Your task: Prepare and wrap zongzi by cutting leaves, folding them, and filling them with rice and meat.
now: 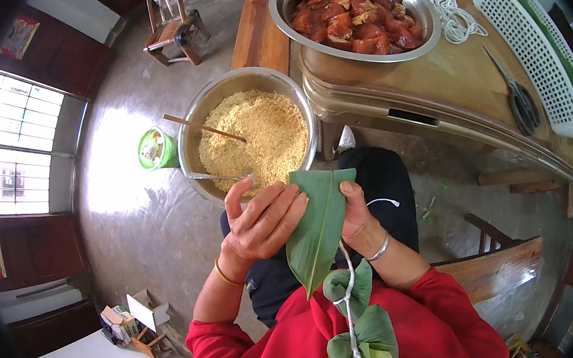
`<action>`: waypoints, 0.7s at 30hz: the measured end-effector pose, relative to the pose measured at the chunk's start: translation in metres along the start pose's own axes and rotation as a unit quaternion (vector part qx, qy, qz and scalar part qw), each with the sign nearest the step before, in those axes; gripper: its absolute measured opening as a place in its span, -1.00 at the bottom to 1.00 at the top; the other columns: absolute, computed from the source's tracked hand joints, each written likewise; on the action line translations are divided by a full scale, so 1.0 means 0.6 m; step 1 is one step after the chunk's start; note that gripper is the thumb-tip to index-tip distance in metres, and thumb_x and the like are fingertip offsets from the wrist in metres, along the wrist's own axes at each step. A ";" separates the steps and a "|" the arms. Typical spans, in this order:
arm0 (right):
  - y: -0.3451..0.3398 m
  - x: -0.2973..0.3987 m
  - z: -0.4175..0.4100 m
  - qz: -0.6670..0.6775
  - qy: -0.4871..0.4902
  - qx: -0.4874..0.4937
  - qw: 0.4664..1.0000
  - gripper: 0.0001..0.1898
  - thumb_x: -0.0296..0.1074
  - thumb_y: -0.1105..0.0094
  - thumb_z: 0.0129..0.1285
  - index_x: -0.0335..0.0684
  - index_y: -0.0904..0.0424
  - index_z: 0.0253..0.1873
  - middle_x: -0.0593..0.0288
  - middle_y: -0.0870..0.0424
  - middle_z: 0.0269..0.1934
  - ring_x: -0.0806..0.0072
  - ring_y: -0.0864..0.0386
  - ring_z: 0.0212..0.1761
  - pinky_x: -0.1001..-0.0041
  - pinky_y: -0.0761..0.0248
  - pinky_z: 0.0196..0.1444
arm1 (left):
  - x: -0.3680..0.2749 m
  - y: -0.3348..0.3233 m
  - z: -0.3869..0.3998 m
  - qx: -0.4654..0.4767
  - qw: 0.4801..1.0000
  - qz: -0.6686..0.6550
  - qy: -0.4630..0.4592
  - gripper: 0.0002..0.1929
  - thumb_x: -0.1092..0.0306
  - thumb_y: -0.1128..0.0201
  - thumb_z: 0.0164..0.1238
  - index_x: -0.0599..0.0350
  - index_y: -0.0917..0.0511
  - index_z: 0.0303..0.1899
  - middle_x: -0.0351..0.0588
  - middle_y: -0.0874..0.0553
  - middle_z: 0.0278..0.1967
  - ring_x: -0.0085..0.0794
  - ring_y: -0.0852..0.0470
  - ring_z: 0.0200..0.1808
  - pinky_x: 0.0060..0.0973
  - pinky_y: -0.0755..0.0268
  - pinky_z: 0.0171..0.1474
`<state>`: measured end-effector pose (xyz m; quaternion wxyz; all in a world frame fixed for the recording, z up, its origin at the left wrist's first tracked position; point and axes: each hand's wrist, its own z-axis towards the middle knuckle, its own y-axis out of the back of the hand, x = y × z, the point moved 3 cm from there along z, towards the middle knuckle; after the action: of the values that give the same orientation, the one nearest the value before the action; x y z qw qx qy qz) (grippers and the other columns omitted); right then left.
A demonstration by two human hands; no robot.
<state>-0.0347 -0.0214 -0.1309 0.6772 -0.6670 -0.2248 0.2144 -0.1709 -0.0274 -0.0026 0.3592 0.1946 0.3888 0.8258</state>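
A broad green leaf (319,227), apparently bamboo, is held over my lap with its point toward me. My left hand (265,224) grips its left edge, fingers bent and little finger raised; the thumb is hidden. On the leaf's right edge, the thumb of my right hand (358,213) presses, with its other fingers hidden behind. Several leaf-wrapped bundles (373,327), tied along a white string (349,296), hang below my right hand against the red top. Just beyond my left hand stands a metal basin (189,151) of yellowish grain (261,125), with a chopstick (205,128) and a metal utensil (217,176) in it.
Marinated meat chunks (354,14) fill a steel bowl (282,15) on the table (441,78). White string (456,21), scissors (517,100) and a white basket (529,35) with long leaves lie rightward. A green bin (166,151), chair (171,33) and bench (493,268) stand around.
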 end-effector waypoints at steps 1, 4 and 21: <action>0.000 -0.002 -0.002 0.000 -0.001 0.000 1.000 -0.38 -0.08 -0.24 0.13 -0.36 -0.38 0.22 0.02 -0.54 0.12 0.26 -0.53 0.12 0.26 -0.39 0.21 | -0.001 0.000 -0.002 -0.004 1.000 0.013 0.000 -0.83 0.33 -0.28 0.07 -0.04 -0.66 -0.26 -0.29 -0.71 -0.19 -0.42 -0.62 -0.08 -0.19 -0.26 0.20; 0.002 -0.009 -0.005 0.037 -0.002 -0.028 0.999 -0.36 -0.09 -0.28 0.07 -0.35 -0.40 0.20 0.03 -0.56 0.09 0.24 -0.55 0.09 0.24 -0.41 0.19 | -0.003 -0.003 -0.005 -0.007 1.000 0.015 0.003 -0.84 0.30 -0.27 0.07 -0.09 -0.66 -0.26 -0.32 -0.72 -0.18 -0.46 -0.58 -0.09 -0.21 -0.21 0.20; -0.065 -0.005 0.018 -0.106 0.049 -0.023 0.993 -0.33 0.18 -0.08 0.17 -0.19 -0.32 0.25 -0.08 -0.42 0.19 0.19 -0.50 0.13 0.24 -0.37 0.21 | -0.037 -0.068 -0.036 -0.144 0.960 -0.135 0.199 -0.72 0.38 -0.34 -0.05 0.20 -0.65 -0.22 -0.08 -0.74 -0.21 -0.33 -0.60 -0.17 -0.41 -0.36 -0.01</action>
<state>-0.0439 -0.0149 -0.0919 0.6906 -0.6648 -0.2655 0.1032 -0.1510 -0.0367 -0.0487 0.4073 -0.0813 0.3524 0.8386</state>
